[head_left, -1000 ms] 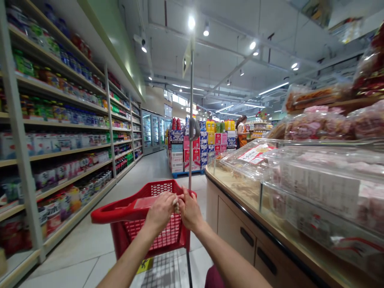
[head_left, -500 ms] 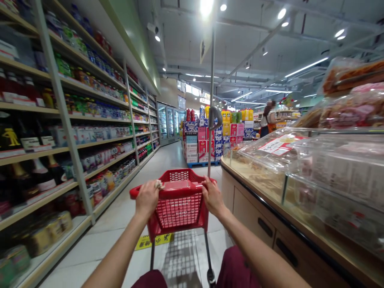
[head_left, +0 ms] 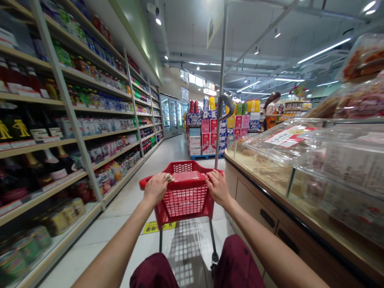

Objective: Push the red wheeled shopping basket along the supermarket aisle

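Note:
A red shopping cart (head_left: 186,202) with a mesh basket stands straight in front of me. My left hand (head_left: 156,188) is wrapped over the left part of its red handle (head_left: 147,182). A small crumpled whitish thing (head_left: 168,177) shows at that hand's thumb side; I cannot tell what it is. Toward the handle's right end, my right hand (head_left: 219,187) rests with its fingers curled over the bar. A tall grey pole (head_left: 221,76) with a grey hook-shaped part (head_left: 225,107) rises at the cart's far right side.
Shelves (head_left: 99,134) of bottles and cans line the left. Close on the right runs a wooden counter (head_left: 249,200) with clear-lidded food packs (head_left: 288,138). Stacked drink cartons (head_left: 207,138) stand ahead, and a person (head_left: 271,110) is beyond. A yellow floor sign (head_left: 159,227) lies under the cart.
The cart and both hands sit slightly higher and further right in the picture. More of my knees shows. Both hands stay on the handle.

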`<action>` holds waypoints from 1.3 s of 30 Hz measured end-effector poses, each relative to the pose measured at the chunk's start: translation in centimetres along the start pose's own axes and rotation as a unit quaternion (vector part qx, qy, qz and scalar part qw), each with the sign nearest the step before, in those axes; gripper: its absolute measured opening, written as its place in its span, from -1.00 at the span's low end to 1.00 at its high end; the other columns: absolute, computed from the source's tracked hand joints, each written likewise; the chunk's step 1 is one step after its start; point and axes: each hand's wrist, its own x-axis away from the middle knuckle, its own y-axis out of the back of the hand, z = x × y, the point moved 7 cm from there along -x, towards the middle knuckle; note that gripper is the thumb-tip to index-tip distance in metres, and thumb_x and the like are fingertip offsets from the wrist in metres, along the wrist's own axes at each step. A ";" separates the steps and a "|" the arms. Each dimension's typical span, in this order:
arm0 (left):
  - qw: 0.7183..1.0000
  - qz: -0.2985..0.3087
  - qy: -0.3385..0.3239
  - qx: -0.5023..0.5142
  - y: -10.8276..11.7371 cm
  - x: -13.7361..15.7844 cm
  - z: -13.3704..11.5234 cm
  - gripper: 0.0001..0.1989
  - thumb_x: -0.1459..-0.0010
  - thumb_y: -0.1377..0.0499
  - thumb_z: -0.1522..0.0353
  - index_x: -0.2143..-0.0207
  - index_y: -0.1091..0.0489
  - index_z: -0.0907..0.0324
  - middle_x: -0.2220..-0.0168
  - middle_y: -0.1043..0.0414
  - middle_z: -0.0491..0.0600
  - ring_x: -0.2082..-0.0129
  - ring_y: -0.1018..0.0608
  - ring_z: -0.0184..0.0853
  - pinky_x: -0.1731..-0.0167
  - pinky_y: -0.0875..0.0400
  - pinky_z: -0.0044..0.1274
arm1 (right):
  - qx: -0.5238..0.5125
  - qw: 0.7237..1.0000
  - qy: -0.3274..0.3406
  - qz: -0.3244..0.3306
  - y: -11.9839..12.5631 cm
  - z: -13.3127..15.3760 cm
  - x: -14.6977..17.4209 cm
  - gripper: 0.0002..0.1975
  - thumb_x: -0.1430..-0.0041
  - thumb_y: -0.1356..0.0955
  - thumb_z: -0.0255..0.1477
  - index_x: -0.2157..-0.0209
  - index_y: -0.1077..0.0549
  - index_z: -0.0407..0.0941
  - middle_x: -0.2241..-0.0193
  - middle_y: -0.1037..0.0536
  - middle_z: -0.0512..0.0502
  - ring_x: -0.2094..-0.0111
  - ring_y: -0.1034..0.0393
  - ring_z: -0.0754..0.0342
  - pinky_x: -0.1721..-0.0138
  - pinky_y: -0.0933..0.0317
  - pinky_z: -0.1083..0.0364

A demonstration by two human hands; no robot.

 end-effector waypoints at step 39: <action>0.927 -0.187 -0.228 0.231 -9.1 5.2 -8.9 -0.71 -0.15 0.09 0.42 0.09 -0.28 0.16 0.09 -0.38 0.00 0.02 -0.36 -0.35 0.00 -0.29 -0.39 | 0.071 0.995 -0.062 0.030 7.4 -6.2 0.6 -0.75 -0.03 -0.19 -0.41 0.45 -0.48 -0.13 0.05 -0.37 -0.16 -0.04 -0.16 -0.06 -0.02 -0.04 -0.07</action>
